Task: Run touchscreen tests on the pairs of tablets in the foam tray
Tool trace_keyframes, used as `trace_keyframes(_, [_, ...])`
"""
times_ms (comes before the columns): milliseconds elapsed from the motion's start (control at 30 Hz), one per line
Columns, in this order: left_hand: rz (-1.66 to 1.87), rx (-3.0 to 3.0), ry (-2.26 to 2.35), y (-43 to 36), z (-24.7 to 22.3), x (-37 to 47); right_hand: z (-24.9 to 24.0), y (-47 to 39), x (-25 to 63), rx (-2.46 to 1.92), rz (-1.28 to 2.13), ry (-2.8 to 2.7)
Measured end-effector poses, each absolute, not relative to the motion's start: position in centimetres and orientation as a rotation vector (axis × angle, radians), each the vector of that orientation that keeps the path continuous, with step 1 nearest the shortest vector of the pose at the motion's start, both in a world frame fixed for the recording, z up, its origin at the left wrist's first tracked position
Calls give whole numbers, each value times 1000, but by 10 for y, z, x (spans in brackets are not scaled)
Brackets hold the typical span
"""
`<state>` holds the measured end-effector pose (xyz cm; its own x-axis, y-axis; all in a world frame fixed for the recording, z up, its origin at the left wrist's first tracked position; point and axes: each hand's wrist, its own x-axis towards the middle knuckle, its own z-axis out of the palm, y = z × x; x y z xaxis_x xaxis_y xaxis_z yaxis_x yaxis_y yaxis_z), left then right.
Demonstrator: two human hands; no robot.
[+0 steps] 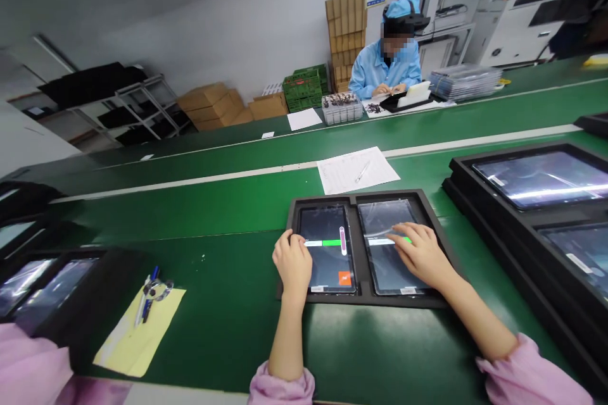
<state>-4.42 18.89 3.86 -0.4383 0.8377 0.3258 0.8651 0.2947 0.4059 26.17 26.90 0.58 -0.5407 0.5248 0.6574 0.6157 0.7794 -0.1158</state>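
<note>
Where the green worktop [228, 304] runs nearest: yellow sheet [137, 332] at lower left, carrying pens and what looks like a ring of keys or a clip, blurred. Black tray [361, 247] just ahead of centre, holding two tablets side by side in separate compartments. Left hand [293, 264] resting on the left tablet [327, 247], fingers loosely curled, fingertips touching the lit screen beside a white-and-green bar; nothing gripped. Right hand [420, 254] lying flat on the right tablet [389, 247], fingers spread wide over the glass, nothing gripped. Further trays with larger screens [541, 180] stacked at right; more dark trays at far left. White paper form with a pen [356, 169] beyond the tray. Farthest: a co-worker in blue coat and cap [386, 66] seated across the line, hands at a small device; cardboard boxes [213, 104] and green crate [304, 85] against the wall.
</note>
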Motion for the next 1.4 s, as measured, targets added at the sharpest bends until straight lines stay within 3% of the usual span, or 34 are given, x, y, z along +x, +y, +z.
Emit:
trace_keyframes(233, [-1166, -1647, -2373, 186, 16, -63, 14, 253, 270, -610, -144, -2260])
trace_keyframes(733, [-1957, -1596, -2368, 177, 27, -33, 12, 254, 266, -569, 16, -2278])
trace_keyframes(800, [-2156, -1514, -2367, 179, 28, -32, 12, 253, 267, -579, 25, -2268])
trace_keyframes(1033, [-3342, -1049, -2321, 180, 34, -27, 12, 253, 267, -560, 50, -2288])
trace_keyframes(1400, [-3472, -893, -2234, 179, 36, -34, 5, 255, 271, -572, 75, -2309])
